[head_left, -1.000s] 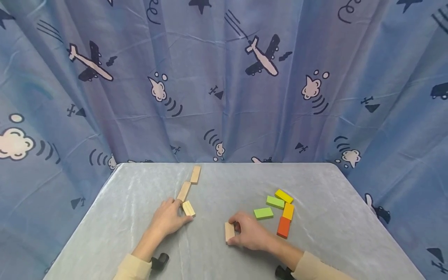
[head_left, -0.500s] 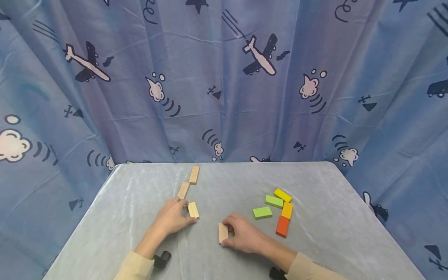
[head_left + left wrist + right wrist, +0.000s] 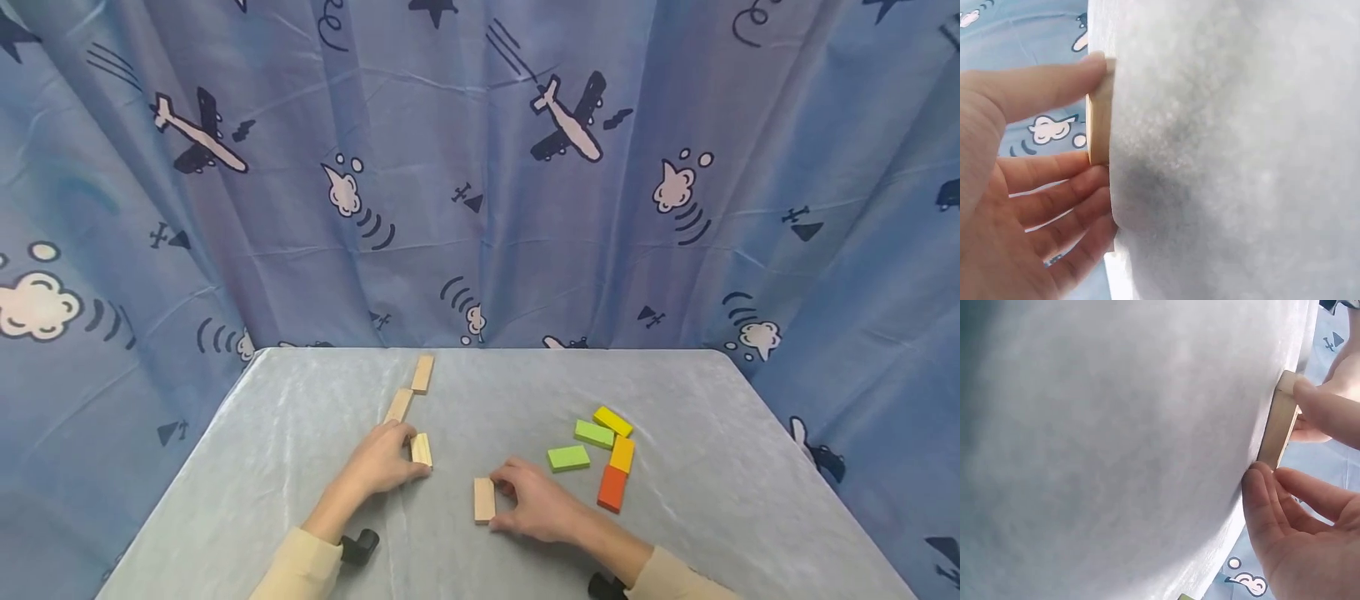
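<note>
A blue curtain [image 3: 480, 275] runs from 9 round to 3 o'clock about the pale grey table [image 3: 510, 392], whose straight far edge ends in rounded corners at 11 and 1 o'clock.

The left hand [image 3: 381, 460], at the table's 8 o'clock, pinches the left block [image 3: 422, 450] end to end between thumb and fingertips, the palm held away from it and the other fingers spread. From that hand, the near plain block [image 3: 400, 405] and the far plain block [image 3: 423, 375] lie toward 1 o'clock, corner close to corner. At 4 o'clock from the left block lies the right block [image 3: 484, 501], pinched likewise by the right hand [image 3: 536, 504], thumb at one end, fingertips at the other. Between 1 and 3 o'clock of the right hand lie a near green block [image 3: 568, 458], a far green block [image 3: 595, 433], a red block [image 3: 611, 488], a yellow block [image 3: 612, 421] and an orange block [image 3: 622, 455]; red and orange meet end to end.

The tabletop looks soft and mottled, with faint streaks; the curtain hangs in folds printed with planes and clouds. All blocks are flat and oblong, the plain ones of bare, pale wood, the coloured ones evenly tinted.
</note>
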Available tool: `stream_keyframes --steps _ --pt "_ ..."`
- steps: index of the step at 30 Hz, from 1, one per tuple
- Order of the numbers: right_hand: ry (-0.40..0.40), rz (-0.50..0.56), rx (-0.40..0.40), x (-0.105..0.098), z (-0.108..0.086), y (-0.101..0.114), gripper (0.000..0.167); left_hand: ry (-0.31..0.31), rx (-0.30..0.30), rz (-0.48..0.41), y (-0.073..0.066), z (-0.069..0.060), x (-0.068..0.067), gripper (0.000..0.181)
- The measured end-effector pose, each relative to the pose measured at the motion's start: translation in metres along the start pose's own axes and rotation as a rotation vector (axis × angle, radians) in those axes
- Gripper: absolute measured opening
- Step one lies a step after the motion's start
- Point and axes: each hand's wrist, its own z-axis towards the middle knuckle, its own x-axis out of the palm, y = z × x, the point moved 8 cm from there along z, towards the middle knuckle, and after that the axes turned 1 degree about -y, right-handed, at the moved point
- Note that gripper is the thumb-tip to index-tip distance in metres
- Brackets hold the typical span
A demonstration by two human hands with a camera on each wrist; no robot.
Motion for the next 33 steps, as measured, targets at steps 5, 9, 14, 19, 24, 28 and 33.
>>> stream_keyframes --steps 5,9,14,19,24,28,33 --pt "0.003 -0.021 -0.005 -0.001 0.0 0.0 0.053 0.012 0.045 -0.034 -0.012 0.008 0.003 0.054" --pt "0.01 -0.033 0.009 0.001 0.0 -0.001 0.054 0.038 0.083 -0.052 -0.024 0.014 0.009 0.053" --pt "0.017 -0.025 0.017 0.002 -0.001 -0.002 0.054 0.075 0.116 -0.052 -0.037 0.02 0.019 0.056" --pt "0.007 -0.025 0.012 0.0 -0.003 -0.002 0.053 0.117 0.156 -0.068 -0.053 0.027 0.031 0.057" --pt "-0.013 -0.029 0.002 -0.001 -0.005 -0.001 0.051 0.15 0.165 -0.093 -0.063 0.029 0.041 0.058" --pt "-0.029 -0.031 -0.019 0.0 -0.005 0.001 0.049 0.171 0.156 -0.132 -0.066 0.028 0.045 0.058" --pt "-0.033 -0.033 -0.031 -0.002 -0.003 0.002 0.049 0.168 0.159 -0.147 -0.066 0.029 0.044 0.051"
